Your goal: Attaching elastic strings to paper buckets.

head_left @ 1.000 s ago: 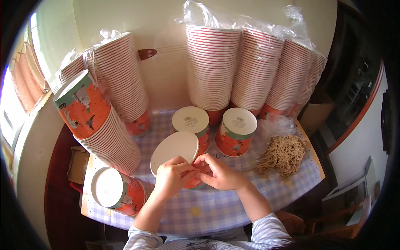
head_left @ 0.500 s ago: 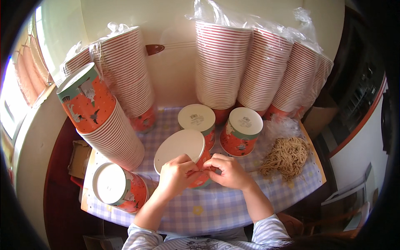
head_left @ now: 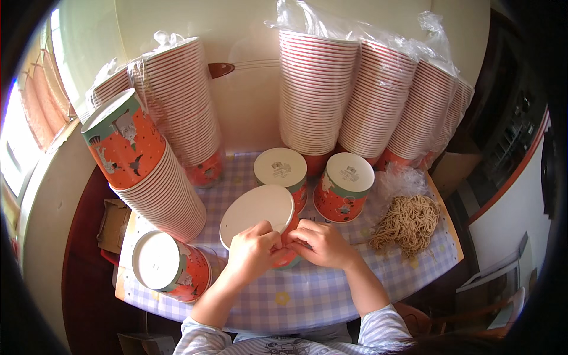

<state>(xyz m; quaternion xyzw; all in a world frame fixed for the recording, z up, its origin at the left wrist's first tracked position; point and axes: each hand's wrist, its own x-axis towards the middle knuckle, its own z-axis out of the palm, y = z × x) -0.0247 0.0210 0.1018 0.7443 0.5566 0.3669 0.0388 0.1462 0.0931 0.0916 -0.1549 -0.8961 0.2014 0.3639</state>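
In the middle of the table an orange paper bucket (head_left: pixel 290 260) stands with its broad white top tilted towards the left. I cannot tell whether that white is a lid or the inside. A small dark dot shows near its left edge. My left hand (head_left: pixel 254 251) is closed at the bucket's near side, thumb and fingertips pinched together. Close beside it, my right hand (head_left: pixel 320 244) is also closed, its fingertips pinching at the same side near the rim. Whatever lies between the fingers is too small and hidden to name.
Two upturned buckets (head_left: pixel 349 173) stand beyond my hands, another upturned bucket (head_left: pixel 157 260) at the near left. A leaning bucket stack (head_left: pixel 163 201) rises at left. Tall plastic-wrapped stacks (head_left: pixel 316 94) line the back. Beige cord (head_left: pixel 409 223) lies heaped at right on the checked cloth (head_left: pixel 284 316).
The bucket's top has shifted slightly to the right. My right fingers have curled further in, and my fingertips have moved a little along the bucket's side.
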